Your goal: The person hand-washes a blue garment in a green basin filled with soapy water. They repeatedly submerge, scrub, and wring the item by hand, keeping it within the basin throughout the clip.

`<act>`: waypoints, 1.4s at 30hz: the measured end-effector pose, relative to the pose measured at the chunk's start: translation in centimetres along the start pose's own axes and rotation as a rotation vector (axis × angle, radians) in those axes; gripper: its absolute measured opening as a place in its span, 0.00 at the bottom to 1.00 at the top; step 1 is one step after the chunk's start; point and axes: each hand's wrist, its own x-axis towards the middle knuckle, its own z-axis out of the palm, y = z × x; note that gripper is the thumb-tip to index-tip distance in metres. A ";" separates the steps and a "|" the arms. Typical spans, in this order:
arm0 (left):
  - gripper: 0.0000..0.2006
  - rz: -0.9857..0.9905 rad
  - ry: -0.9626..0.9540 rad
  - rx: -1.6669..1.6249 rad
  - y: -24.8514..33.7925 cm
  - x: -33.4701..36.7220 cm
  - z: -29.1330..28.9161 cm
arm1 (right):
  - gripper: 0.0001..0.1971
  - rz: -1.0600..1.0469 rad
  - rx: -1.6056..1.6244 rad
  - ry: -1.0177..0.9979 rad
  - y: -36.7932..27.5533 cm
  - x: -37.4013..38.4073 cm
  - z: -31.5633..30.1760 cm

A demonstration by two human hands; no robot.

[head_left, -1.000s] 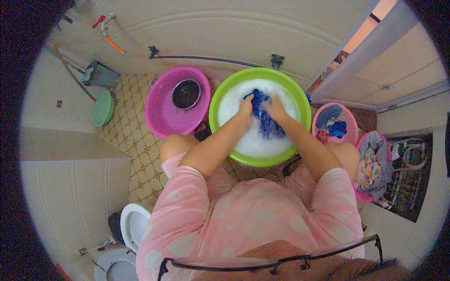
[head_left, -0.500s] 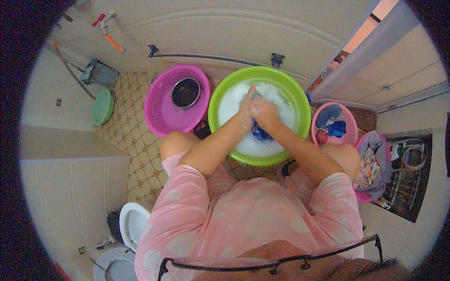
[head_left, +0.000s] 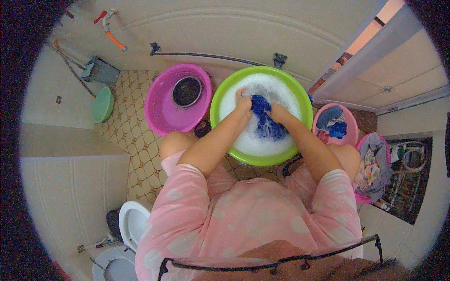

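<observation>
A large green basin [head_left: 215,126] full of white suds stands in front of me. In it, a dark blue cloth [head_left: 263,117] is stretched between my hands, wet and streaked with foam; what garment it is I cannot make out. My left hand [head_left: 243,102] is closed on the cloth's upper left part, with a finger or thumb raised. The right hand [head_left: 278,114] grips its right edge, knuckles up. The cloth's lower end spreads into the foam toward me.
Left of the green basin is a magenta basin [head_left: 157,105] holding a dark round bowl [head_left: 187,92]. To the right stand a pink basin [head_left: 352,122] with wet clothes and a heaped laundry basket [head_left: 375,164]. A toilet [head_left: 112,267] is at the lower left; a tap [head_left: 108,19] hangs on the wall.
My hands were pressed together over the bunched cloth. They have moved apart, and much more of the blue cloth now shows, spread between them.
</observation>
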 end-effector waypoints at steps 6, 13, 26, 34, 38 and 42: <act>0.14 -0.151 0.012 0.005 -1.3 -0.9 -0.2 | 0.15 0.112 0.159 0.083 -1.6 0.1 -1.4; 0.27 -0.366 -0.310 -0.100 0.3 -0.8 -0.4 | 0.12 -0.304 0.301 0.354 -9.0 -3.7 -2.5; 0.14 -0.191 -0.210 -0.281 3.0 -4.7 3.1 | 0.08 -0.258 -0.150 0.298 -7.8 -2.3 -6.7; 0.13 0.059 -0.230 -0.120 7.4 -5.1 1.9 | 0.18 0.229 1.006 -0.389 -4.5 -3.2 -8.0; 0.15 0.092 -0.153 0.029 8.1 -4.2 0.8 | 0.16 0.162 0.842 -0.309 -3.1 -3.4 -8.5; 0.18 0.271 -0.087 0.466 7.8 -3.1 -0.8 | 0.28 0.079 1.088 -0.179 -2.0 -2.0 -9.0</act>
